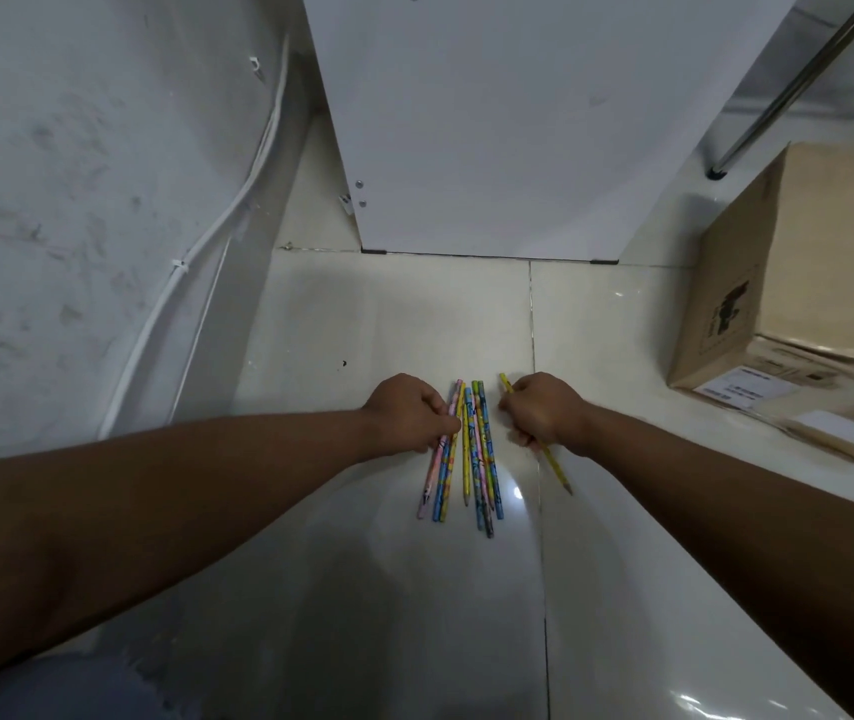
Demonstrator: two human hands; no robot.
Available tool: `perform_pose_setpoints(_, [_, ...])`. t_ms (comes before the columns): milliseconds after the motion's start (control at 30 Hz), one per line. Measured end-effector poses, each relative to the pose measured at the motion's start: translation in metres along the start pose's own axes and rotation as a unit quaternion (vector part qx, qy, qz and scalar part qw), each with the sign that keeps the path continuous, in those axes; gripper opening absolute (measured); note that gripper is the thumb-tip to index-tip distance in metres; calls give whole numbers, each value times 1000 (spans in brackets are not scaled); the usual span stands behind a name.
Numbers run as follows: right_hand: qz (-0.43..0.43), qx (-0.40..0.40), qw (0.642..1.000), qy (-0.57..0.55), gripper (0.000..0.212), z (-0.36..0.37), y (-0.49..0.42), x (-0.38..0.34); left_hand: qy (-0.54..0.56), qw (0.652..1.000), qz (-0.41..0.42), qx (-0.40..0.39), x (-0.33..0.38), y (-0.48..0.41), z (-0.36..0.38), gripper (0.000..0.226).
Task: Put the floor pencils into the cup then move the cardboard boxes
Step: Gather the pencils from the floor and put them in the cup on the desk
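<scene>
- My left hand pinches the leftmost of the pencils lying side by side on the floor tile; my right hand grips one yellow pencil.
- I judge them light, stiff and slick (likely to roll), so best taken mid-shaft.
- Cardboard box at 2 o'clock, white panel at 12; no cup in view.

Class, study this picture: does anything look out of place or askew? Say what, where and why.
Coloured pencils lie on the floor tiles, an odd place for them; the left hand and right hand grip some. At right, a cardboard box seems to sit askew on flatter boxes.
</scene>
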State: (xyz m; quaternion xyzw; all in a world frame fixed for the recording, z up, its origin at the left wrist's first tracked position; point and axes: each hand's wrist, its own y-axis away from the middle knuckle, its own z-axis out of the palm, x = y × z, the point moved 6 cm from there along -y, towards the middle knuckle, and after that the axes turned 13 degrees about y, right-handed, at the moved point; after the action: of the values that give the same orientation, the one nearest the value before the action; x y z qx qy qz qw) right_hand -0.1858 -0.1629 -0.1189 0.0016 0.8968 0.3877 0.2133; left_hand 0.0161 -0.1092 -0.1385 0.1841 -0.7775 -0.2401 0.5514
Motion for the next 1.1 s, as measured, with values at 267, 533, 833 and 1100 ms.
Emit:
perform_pose_setpoints(267, [-30, 91, 986, 138, 42, 18, -1, -12, -96, 990, 66, 80, 7, 1, -10, 27])
perform_pose_setpoints(533, [-47, 88, 988, 120, 36, 18, -4, -18, -122, 985, 76, 91, 4, 6, -10, 40])
perform_pose_setpoints(833, [-64, 81, 990, 98, 40, 9, -1, -6, -138, 987, 42, 64, 13, 4, 2, 34])
perform_pose_setpoints(1100, [-35, 55, 987, 147, 46, 24, 0, -13, -183, 981, 59, 27, 14, 9, 1, 41])
